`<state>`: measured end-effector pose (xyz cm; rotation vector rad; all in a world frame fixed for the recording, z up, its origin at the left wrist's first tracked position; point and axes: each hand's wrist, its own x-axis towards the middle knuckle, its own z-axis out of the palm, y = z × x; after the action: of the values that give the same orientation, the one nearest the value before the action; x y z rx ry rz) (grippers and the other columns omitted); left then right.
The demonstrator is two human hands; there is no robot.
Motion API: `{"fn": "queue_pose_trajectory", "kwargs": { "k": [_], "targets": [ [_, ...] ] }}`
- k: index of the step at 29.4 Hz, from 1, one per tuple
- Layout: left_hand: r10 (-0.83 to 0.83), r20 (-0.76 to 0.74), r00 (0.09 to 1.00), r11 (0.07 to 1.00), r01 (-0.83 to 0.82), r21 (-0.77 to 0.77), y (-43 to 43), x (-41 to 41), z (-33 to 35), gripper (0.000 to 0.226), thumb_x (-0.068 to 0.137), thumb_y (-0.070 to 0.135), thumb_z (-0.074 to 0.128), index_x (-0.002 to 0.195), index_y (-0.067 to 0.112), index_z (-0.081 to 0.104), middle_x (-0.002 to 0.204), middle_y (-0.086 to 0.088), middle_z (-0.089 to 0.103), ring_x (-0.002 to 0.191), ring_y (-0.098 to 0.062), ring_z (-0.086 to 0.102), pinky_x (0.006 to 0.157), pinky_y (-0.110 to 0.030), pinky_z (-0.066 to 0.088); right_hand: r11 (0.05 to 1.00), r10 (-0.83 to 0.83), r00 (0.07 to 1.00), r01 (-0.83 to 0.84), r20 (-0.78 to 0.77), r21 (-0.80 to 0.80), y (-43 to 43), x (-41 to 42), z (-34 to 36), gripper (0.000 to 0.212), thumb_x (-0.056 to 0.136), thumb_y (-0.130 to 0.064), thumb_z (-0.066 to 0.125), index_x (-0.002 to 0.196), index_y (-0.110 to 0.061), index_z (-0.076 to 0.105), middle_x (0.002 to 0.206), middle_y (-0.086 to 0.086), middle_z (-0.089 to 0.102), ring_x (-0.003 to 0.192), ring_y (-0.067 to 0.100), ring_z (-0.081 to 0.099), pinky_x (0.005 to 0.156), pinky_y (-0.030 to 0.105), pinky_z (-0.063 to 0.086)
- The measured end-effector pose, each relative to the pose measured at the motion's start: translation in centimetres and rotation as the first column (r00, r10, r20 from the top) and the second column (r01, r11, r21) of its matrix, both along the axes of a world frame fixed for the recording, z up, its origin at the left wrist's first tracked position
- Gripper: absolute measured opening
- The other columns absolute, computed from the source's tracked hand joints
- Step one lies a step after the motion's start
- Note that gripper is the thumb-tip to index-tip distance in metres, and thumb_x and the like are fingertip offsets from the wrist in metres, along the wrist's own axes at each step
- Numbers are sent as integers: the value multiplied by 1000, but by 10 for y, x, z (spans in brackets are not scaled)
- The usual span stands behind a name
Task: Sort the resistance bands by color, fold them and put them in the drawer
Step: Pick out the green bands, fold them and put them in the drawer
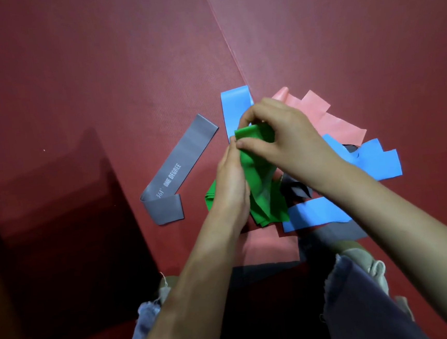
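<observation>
A green resistance band (pixel 261 177) is bunched up between both my hands, above a heap of bands on the red mat. My left hand (pixel 232 184) grips its left side and my right hand (pixel 276 135) pinches its top edge. Under and around them lie blue bands (pixel 372 159), a pink band (pixel 329 122) and dark grey bands (pixel 297 190). A separate grey band (pixel 176 170) printed "ONE DEGREE" lies flat to the left, one end folded over. No drawer is in view.
The red floor mat (pixel 100 72) has a seam (pixel 224 39) running up from the heap. A dark shadowed object (pixel 47 238) sits at the lower left. My knees in frayed denim shorts (pixel 363 292) are at the bottom.
</observation>
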<state>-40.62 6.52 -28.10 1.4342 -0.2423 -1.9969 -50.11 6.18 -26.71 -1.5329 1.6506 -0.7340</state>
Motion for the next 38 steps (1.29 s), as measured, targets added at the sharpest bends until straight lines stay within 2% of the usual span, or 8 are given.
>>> {"fn": "queue_pose_trajectory", "kwargs": {
  "k": [4,9,14,19,25,31,36,38],
  "targets": [
    [-92,-36,995,995,93,33,1,6,-4,52,99,39,17,90,10,60,65,0,72,60,-8,69,54,-20,55,994,102,978,-91,-182,65,1,-1,-3,30,79,-23,62,106,-12,54,96,5,51,88,22,51,73,37,41],
    [-143,-22,989,989,144,42,6,8,-2,32,98,24,36,93,7,63,73,-5,73,67,-13,70,61,-24,57,999,41,830,-27,-556,32,8,-2,-6,57,78,-44,60,124,-14,47,112,12,55,82,36,62,53,32,32],
    [-125,45,991,992,123,32,-4,10,5,25,94,17,42,102,3,61,77,-12,68,59,-18,67,56,-26,57,973,-95,989,116,-112,200,19,-7,-14,68,71,-49,64,128,-22,40,108,-5,48,74,14,49,70,29,42],
    [-40,93,995,990,52,-130,-20,12,10,25,97,17,37,87,14,59,63,4,69,56,-8,65,58,-21,55,900,-350,833,172,429,401,33,-3,-30,37,69,-23,65,104,-21,51,92,7,55,74,17,51,67,28,46],
    [-18,129,991,972,48,-230,-27,15,17,26,97,16,36,81,17,56,55,10,66,51,-1,60,55,-16,49,888,-255,905,79,341,454,35,-9,-43,15,82,-12,64,92,-23,60,90,-4,61,78,-2,56,84,23,44],
    [39,89,995,963,-14,-270,-40,17,24,23,97,17,38,86,17,58,63,9,68,58,-2,62,61,-18,50,817,-53,967,-101,249,568,36,-3,-55,48,81,-17,65,125,-11,49,108,3,57,101,14,54,100,29,41],
    [43,102,994,963,-14,-270,-39,19,26,22,97,16,38,84,17,56,59,9,66,53,-2,60,56,-16,49,883,64,993,-104,102,458,42,9,-60,14,77,-21,69,83,-11,61,79,9,60,77,24,53,75,36,42],
    [57,112,992,962,-25,-273,-38,20,26,23,97,15,38,83,17,56,56,9,66,52,-2,60,55,-16,49,909,86,996,-93,36,405,46,12,-59,26,75,-29,70,62,-19,50,66,-1,49,73,21,46,69,35,38]
  ]
}}
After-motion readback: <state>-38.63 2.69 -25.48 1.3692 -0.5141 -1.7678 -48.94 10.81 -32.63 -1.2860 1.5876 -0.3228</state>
